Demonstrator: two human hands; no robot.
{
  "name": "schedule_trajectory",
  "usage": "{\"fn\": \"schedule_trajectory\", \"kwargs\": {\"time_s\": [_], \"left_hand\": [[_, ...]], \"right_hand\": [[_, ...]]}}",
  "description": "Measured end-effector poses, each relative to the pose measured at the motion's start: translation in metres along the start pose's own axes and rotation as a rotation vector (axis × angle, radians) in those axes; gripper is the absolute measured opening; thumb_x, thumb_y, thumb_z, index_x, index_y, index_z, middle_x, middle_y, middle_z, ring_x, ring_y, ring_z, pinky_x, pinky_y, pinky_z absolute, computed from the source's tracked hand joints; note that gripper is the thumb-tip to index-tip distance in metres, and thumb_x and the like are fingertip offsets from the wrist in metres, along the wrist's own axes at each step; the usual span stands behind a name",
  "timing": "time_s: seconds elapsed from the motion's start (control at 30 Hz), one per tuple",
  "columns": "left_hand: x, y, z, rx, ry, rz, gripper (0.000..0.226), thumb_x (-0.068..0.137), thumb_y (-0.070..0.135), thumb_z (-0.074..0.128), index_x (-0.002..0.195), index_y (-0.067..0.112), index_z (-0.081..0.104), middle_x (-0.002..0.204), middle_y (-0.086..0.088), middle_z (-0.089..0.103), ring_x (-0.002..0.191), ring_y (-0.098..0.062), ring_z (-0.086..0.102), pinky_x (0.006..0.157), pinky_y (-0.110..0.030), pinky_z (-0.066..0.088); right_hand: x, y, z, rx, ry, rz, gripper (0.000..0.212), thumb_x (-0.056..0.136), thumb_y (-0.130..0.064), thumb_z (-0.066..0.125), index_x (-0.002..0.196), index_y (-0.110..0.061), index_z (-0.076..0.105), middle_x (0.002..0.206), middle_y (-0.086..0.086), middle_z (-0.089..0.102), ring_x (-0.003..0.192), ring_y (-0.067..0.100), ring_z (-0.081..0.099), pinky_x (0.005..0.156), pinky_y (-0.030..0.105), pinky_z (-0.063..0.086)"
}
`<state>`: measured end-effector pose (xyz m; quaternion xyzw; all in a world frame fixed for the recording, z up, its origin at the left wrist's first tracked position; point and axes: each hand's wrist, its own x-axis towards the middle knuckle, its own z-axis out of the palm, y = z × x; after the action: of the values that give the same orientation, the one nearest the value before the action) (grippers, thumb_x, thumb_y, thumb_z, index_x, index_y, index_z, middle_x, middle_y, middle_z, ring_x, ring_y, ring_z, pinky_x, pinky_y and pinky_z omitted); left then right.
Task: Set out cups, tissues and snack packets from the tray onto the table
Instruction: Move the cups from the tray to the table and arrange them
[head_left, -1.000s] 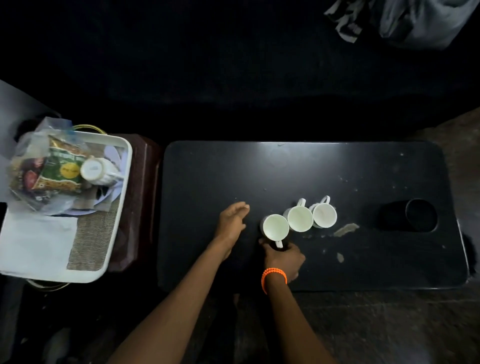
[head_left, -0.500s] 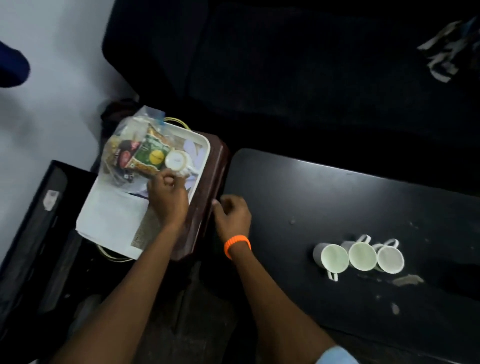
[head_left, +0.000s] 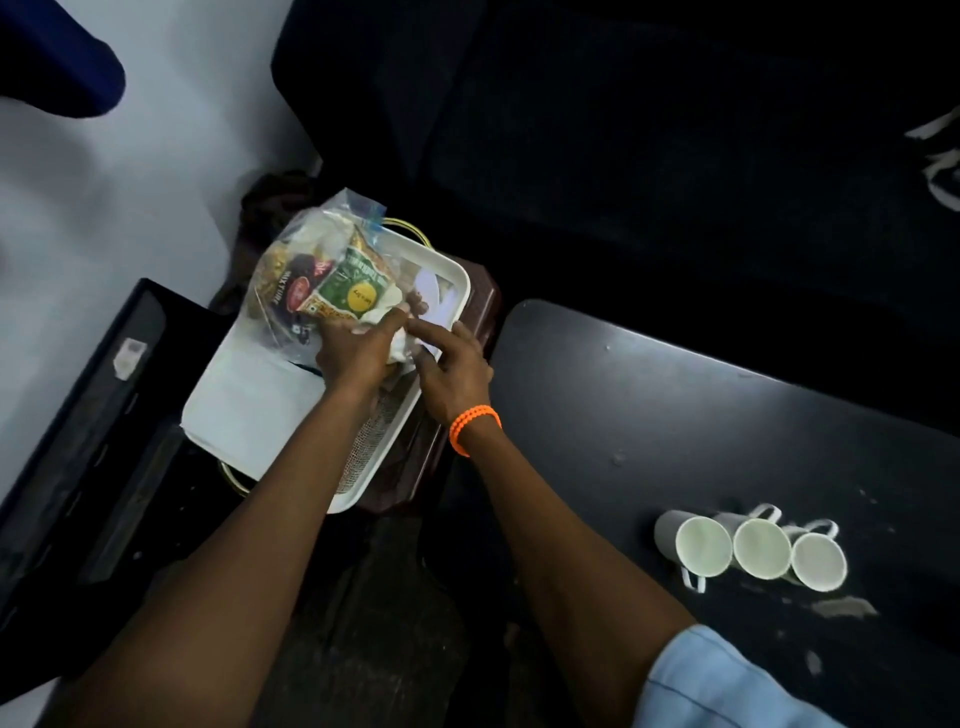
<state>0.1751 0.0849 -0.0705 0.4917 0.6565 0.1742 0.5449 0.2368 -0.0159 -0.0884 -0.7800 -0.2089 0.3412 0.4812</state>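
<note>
A white tray (head_left: 345, 505) stands on a brown stool left of the black table (head_left: 675, 415). In its far end lies a clear bag of snack packets (head_left: 332, 283); white tissues (head_left: 431, 291) lie at its far right corner. My left hand (head_left: 358, 351) is curled over a small white cup (head_left: 401, 344) in the tray, right against the bag. My right hand (head_left: 454, 366), with an orange bracelet, hovers at the tray's right rim, fingers spread beside the cup. Three white cups (head_left: 761, 548) stand in a touching row near the table's front edge.
The brown stool (head_left: 475, 291) touches the table's left end. A black case (head_left: 78, 441) lies on the floor left of the tray. A dark sofa (head_left: 623, 130) runs behind the table. A woven mat (head_left: 363, 457) lines the tray's near end.
My right hand has moved from the stool's edge up to the tray rim. My left hand has shifted right and curled over the cup. The view has swung further left.
</note>
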Motion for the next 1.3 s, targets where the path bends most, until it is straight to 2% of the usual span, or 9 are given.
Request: {"fn": "schedule_trajectory", "kwargs": {"time_s": [0.13, 0.27, 0.37, 0.53, 0.77, 1.0, 1.07, 1.17, 1.3], "left_hand": [[-0.024, 0.003, 0.016, -0.333, -0.139, -0.041, 0.048, 0.087, 0.031, 0.077, 0.123, 0.002, 0.064, 0.111, -0.016, 0.076, 0.082, -0.022, 0.078, 0.064, -0.036, 0.063], [-0.051, -0.008, 0.025, -0.598, -0.356, -0.16, 0.031, 0.097, 0.033, 0.057, 0.12, 0.014, 0.067, 0.106, -0.008, 0.073, 0.083, -0.016, 0.072, 0.067, -0.029, 0.058], [-0.064, -0.027, 0.028, -0.616, -0.435, -0.211, 0.044, 0.099, 0.035, 0.055, 0.133, 0.009, 0.063, 0.121, -0.011, 0.068, 0.1, -0.018, 0.067, 0.08, -0.029, 0.053], [-0.105, -0.048, 0.067, -0.487, -0.603, -0.132, 0.04, 0.105, 0.018, 0.049, 0.14, 0.002, 0.058, 0.137, -0.016, 0.065, 0.125, -0.026, 0.062, 0.103, -0.037, 0.05], [-0.176, -0.079, 0.124, -0.044, -0.723, 0.158, 0.032, 0.102, 0.002, 0.056, 0.131, 0.007, 0.069, 0.126, -0.007, 0.074, 0.122, -0.024, 0.068, 0.106, -0.039, 0.053], [-0.27, -0.115, 0.18, 0.246, -0.906, 0.262, 0.039, 0.095, 0.001, 0.059, 0.124, 0.02, 0.075, 0.121, 0.003, 0.076, 0.107, -0.004, 0.071, 0.094, -0.023, 0.055], [-0.298, -0.129, 0.192, 0.288, -0.973, 0.254, 0.044, 0.09, 0.004, 0.06, 0.122, 0.03, 0.075, 0.112, 0.016, 0.078, 0.096, 0.002, 0.07, 0.086, -0.021, 0.054], [-0.334, -0.151, 0.203, 0.374, -1.05, 0.248, 0.051, 0.081, 0.011, 0.059, 0.118, 0.046, 0.069, 0.106, 0.037, 0.071, 0.107, 0.012, 0.064, 0.096, -0.016, 0.049], [-0.361, -0.182, 0.218, 0.466, -1.118, 0.255, 0.058, 0.08, 0.002, 0.059, 0.128, 0.032, 0.069, 0.122, 0.016, 0.074, 0.118, -0.002, 0.065, 0.106, -0.029, 0.051]], "right_hand": [[-0.016, 0.005, -0.028, 0.346, 0.174, -0.027, 0.046, 0.086, -0.016, 0.08, 0.13, -0.014, 0.066, 0.132, 0.002, 0.062, 0.12, -0.004, 0.058, 0.103, 0.02, 0.05], [-0.03, 0.014, -0.046, 0.65, 0.011, 0.264, 0.072, 0.077, -0.04, 0.084, 0.141, -0.02, 0.057, 0.128, -0.006, 0.068, 0.117, 0.01, 0.067, 0.094, 0.035, 0.058], [-0.047, 0.022, -0.06, 0.672, -0.111, 0.206, 0.05, 0.082, -0.034, 0.081, 0.13, -0.034, 0.067, 0.126, -0.007, 0.073, 0.116, 0.012, 0.07, 0.086, 0.031, 0.059], [-0.079, 0.058, -0.129, 0.67, -0.002, 0.126, 0.07, 0.076, -0.003, 0.086, 0.139, -0.017, 0.06, 0.131, 0.004, 0.071, 0.124, 0.02, 0.066, 0.099, 0.034, 0.056], [-0.142, 0.109, -0.209, 0.64, 0.185, 0.145, 0.086, 0.067, 0.017, 0.083, 0.142, -0.017, 0.056, 0.134, 0.005, 0.069, 0.124, 0.021, 0.066, 0.098, 0.03, 0.055], [-0.216, 0.158, -0.262, 0.478, 0.596, 0.136, 0.077, 0.071, 0.016, 0.083, 0.135, -0.018, 0.056, 0.135, 0.007, 0.064, 0.122, 0.014, 0.066, 0.095, 0.025, 0.055], [-0.238, 0.176, -0.275, 0.457, 0.701, 0.154, 0.072, 0.073, 0.016, 0.081, 0.133, -0.016, 0.056, 0.137, 0.009, 0.059, 0.122, 0.014, 0.066, 0.096, 0.025, 0.055], [-0.267, 0.205, -0.294, 0.401, 0.775, 0.213, 0.068, 0.074, 0.016, 0.08, 0.129, -0.018, 0.058, 0.136, 0.009, 0.059, 0.122, 0.014, 0.066, 0.101, 0.031, 0.055], [-0.293, 0.241, -0.31, 0.267, 0.79, 0.314, 0.064, 0.074, 0.011, 0.082, 0.13, -0.01, 0.062, 0.131, 0.009, 0.067, 0.121, 0.019, 0.066, 0.101, 0.034, 0.055]]}}
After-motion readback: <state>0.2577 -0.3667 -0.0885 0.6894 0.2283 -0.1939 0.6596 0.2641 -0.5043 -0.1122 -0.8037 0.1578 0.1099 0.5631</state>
